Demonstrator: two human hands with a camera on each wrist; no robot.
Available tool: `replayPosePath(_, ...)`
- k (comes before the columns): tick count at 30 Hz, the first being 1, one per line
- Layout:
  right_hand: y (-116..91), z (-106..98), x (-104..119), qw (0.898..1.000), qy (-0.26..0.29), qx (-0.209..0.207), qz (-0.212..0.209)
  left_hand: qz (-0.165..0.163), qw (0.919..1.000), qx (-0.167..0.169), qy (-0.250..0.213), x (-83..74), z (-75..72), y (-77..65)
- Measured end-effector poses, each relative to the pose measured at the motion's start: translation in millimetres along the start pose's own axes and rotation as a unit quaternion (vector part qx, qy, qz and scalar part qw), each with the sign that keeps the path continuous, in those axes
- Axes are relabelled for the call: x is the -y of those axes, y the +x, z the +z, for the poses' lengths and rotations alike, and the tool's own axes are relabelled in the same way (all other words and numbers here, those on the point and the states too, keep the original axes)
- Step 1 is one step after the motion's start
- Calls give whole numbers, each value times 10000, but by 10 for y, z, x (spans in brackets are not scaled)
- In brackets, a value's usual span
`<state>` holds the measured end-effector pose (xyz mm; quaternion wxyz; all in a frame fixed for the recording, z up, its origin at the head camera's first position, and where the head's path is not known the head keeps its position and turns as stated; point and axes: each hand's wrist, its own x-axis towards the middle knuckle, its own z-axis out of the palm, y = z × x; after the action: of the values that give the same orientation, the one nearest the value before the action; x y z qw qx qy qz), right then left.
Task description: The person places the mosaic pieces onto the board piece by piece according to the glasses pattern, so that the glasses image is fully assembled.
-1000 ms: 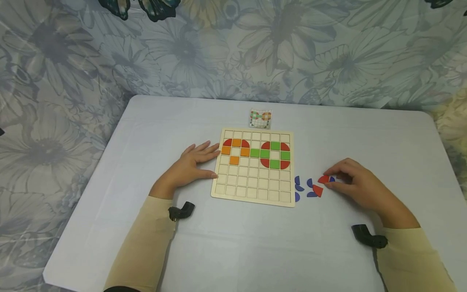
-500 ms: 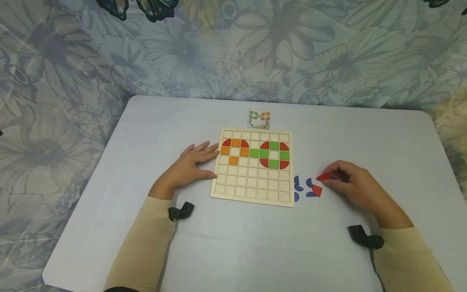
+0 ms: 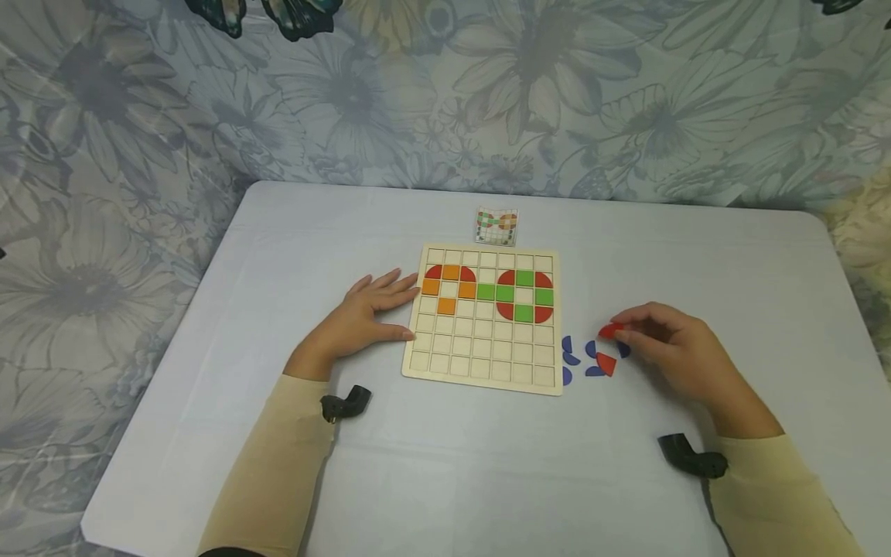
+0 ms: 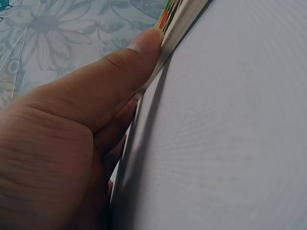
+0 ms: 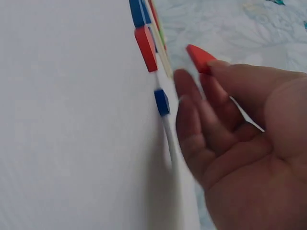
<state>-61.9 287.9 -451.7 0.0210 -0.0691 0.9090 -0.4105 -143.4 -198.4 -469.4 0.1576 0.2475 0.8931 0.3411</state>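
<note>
My right hand (image 3: 678, 352) pinches a red quarter-circle tile (image 3: 611, 331) between thumb and fingertips; in the right wrist view the same red tile (image 5: 200, 57) sticks out past the thumb. Below it on the table lie another red quarter-circle tile (image 3: 606, 364) and several blue tiles (image 3: 571, 359). One blue tile (image 3: 623, 350) is right under the fingers. My left hand (image 3: 358, 321) lies with spread, straight fingers at the left edge of the wooden grid board (image 3: 483, 367), its thumb touching the rim. On the board are orange, green and red tiles in two ring-like groups.
A small pattern card (image 3: 497, 227) lies behind the board, showing two coloured rings on a grid. The white table (image 3: 445, 480) has its far edge against a flower-patterned cloth backdrop (image 3: 418, 100).
My right hand has lifted the red quarter-circle tile from beside the blue tile and moved slightly left with it, uncovering more of that blue tile. The left hand stays put.
</note>
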Motion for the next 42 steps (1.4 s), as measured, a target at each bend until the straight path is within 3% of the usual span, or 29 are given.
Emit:
replayPosePath(7, 24, 68, 145, 9985, 447, 96, -303, -25, 10000, 5, 12, -3, 4, 0)
replayPosePath(13, 48, 158, 284, 9959, 772, 442, -178, -41, 10000, 10, 27, 3, 2, -1)
replayPosePath(19, 93, 275, 436, 9947, 735, 592, -405, -7, 10000, -4, -34, 15, 4, -2)
replayPosePath(27, 208, 427, 643, 9916, 1051, 702, -263, 38, 10000, -24, -23, 17, 10, 1)
replayPosePath(42, 498, 790, 1023, 9866, 1079, 1091, -557, 24, 10000, -41, -39, 3, 4, -8)
